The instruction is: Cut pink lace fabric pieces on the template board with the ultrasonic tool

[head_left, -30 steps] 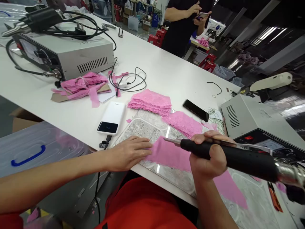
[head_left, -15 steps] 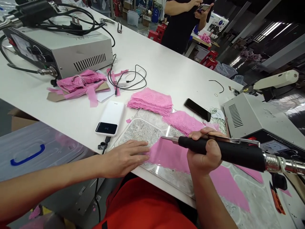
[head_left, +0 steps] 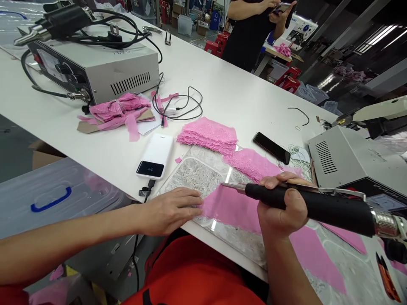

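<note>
A strip of pink fabric (head_left: 233, 207) lies over the clear, scuffed plate (head_left: 193, 171) at the table's front edge. My left hand (head_left: 173, 212) rests flat with fingers stretched out, its fingertips at the fabric's left end. Wrapped around the black grip of an ultrasonic hand cutter (head_left: 318, 207), my right hand (head_left: 282, 207) holds it nearly level, with a lever along its top. The cutter's pointed metal tip is at the strip's upper left corner; whether it touches I cannot tell. Behind lie a stack of pink lace pieces (head_left: 208, 135) and more pink lace (head_left: 254, 163).
A white power bank (head_left: 155, 156) and a black phone (head_left: 271, 148) lie nearby. Grey control boxes stand left (head_left: 124, 72) and right (head_left: 340, 156). Orange-handled snips (head_left: 386, 277) are at lower right. A person in black (head_left: 244, 34) stands across the table holding a phone.
The whole view has shifted slightly, so things appear further right. My hands, the cutter and the fabric keep nearly the same positions relative to each other.
</note>
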`<state>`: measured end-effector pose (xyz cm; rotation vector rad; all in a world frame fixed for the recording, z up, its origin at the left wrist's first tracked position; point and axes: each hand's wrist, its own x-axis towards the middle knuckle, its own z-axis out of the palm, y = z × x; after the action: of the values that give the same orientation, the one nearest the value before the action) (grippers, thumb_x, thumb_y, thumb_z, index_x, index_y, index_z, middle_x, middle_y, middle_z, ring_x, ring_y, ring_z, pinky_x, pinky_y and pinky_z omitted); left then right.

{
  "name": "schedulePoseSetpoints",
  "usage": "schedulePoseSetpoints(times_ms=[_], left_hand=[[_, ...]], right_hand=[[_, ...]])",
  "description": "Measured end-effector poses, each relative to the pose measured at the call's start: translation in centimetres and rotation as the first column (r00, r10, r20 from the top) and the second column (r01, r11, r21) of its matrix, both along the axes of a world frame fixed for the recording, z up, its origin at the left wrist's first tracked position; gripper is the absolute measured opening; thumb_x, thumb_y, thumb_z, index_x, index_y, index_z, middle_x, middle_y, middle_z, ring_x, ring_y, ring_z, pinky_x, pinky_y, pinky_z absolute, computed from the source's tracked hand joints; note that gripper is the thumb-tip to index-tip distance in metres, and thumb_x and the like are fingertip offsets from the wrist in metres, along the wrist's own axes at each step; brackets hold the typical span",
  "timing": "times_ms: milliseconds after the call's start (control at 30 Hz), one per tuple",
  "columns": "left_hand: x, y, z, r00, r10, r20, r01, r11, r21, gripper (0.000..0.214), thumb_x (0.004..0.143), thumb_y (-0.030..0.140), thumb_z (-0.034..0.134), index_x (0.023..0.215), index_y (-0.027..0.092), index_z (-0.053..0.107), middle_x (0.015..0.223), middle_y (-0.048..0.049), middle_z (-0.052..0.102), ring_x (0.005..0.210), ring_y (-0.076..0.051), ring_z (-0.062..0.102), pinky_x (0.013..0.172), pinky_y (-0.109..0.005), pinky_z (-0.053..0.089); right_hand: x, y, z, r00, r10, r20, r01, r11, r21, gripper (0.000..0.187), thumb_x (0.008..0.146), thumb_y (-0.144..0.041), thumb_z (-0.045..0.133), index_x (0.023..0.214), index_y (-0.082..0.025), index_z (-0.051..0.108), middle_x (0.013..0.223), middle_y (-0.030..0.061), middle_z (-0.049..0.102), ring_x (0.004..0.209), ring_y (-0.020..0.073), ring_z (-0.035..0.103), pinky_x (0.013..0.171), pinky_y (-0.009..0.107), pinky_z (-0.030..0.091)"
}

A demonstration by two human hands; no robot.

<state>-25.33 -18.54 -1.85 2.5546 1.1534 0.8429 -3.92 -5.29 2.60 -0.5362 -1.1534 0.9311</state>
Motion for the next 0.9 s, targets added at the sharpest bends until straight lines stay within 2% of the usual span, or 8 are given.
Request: schedulePoseSetpoints(times_ms=[233,600,900], left_hand=[[-0.1,-0.3,0.3,1.0,-0.021,0.013,0.021,1.0,-0.004,0.033,0.093,0.01,0.048,0.124,0.013,0.058,0.125,-0.0145,0.064,0.128,-0.027,0.051,0.106,-0.042,0.046],[-0.2,-0.5,0.6,1.0,-0.023,0.021,0.024,0.999,-0.037,0.034,0.094,0.011,0.046,0.126,0.015,0.056,0.123,-0.0136,0.065,0.127,-0.026,0.052,0.107,-0.041,0.045],[-0.2,-0.5,0.5,0.999,-0.03,0.019,0.03,0.999,-0.025,0.033,0.093,0.01,0.046,0.124,0.012,0.057,0.123,-0.0146,0.065,0.127,-0.027,0.052,0.108,-0.042,0.045]], right_hand=[[0.4,-0.9,0.2,0.998,0.068,0.01,-0.068,0.998,-0.001,0.012,0.065,-0.022,0.053,0.076,-0.018,0.054,0.075,-0.0025,0.056,0.05,0.0086,0.052,0.049,0.029,0.045],[0.0,-1.4,0.1,0.994,0.105,0.037,-0.103,0.994,-0.032,0.011,0.067,-0.023,0.055,0.077,-0.019,0.054,0.077,-0.0025,0.054,0.05,0.0085,0.053,0.051,0.03,0.046],[0.1,-1.2,-0.1,0.99,0.121,0.072,-0.119,0.992,-0.028,0.01,0.068,-0.025,0.056,0.076,-0.02,0.052,0.076,-0.0031,0.055,0.05,0.0083,0.053,0.052,0.03,0.048]])
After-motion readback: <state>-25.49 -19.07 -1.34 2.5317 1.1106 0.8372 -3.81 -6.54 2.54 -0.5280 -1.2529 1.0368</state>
